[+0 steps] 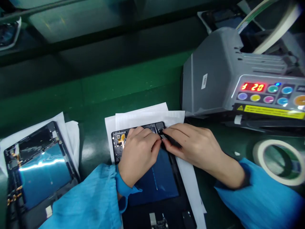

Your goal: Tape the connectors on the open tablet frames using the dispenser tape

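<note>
left hand (141, 149) and right hand (193, 143) pinch, contents unclear, at one o'clock on the opened tablet (164, 179), likely stiff, fragile, best rim-held.

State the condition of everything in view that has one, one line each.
Middle tablet: internals exposed, lying on white paper.
Left-side tablet: internals exposed, also on paper.
Grey machine: powered, red display lit.
Tape roll: lying flat on the bench.
Left hand: fingers pinched at the middle tablet; anything held unclear.
Right hand: fingers pinched beside it; anything held unclear.
</note>
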`<act>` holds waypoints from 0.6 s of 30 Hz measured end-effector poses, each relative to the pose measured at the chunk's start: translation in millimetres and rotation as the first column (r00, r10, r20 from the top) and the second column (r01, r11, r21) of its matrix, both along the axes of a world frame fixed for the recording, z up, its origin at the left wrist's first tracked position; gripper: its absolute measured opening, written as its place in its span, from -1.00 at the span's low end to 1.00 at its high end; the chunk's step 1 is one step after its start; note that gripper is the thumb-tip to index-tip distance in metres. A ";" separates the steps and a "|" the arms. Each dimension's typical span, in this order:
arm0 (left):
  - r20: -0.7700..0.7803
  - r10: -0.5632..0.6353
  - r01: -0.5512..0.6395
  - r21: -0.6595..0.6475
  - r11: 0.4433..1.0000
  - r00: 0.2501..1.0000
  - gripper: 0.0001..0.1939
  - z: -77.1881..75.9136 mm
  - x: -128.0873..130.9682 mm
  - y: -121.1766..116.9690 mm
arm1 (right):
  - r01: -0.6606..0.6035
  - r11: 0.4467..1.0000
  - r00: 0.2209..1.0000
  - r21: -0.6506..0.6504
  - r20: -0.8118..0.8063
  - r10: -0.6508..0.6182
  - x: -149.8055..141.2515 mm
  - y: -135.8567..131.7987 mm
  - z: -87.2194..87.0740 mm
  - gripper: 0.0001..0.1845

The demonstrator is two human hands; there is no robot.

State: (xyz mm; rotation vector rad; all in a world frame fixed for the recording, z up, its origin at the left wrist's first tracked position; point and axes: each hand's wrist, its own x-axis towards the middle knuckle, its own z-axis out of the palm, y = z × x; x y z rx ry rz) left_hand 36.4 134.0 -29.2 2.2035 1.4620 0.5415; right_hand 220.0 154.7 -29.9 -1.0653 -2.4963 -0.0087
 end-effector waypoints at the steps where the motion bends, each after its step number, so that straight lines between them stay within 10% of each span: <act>1: 0.004 -0.001 0.001 -0.005 1.000 1.000 -0.86 -0.1 -0.1 -0.1 | -0.002 1.000 1.000 0.003 0.005 0.002 -1.1 0.8 -0.8 -0.87; 18: 0.007 0.010 -0.010 -0.008 1.000 1.000 -0.84 -0.4 2.0 -0.4 | -0.006 1.000 1.000 -0.006 0.000 0.006 0.4 -0.1 -6.2 -0.90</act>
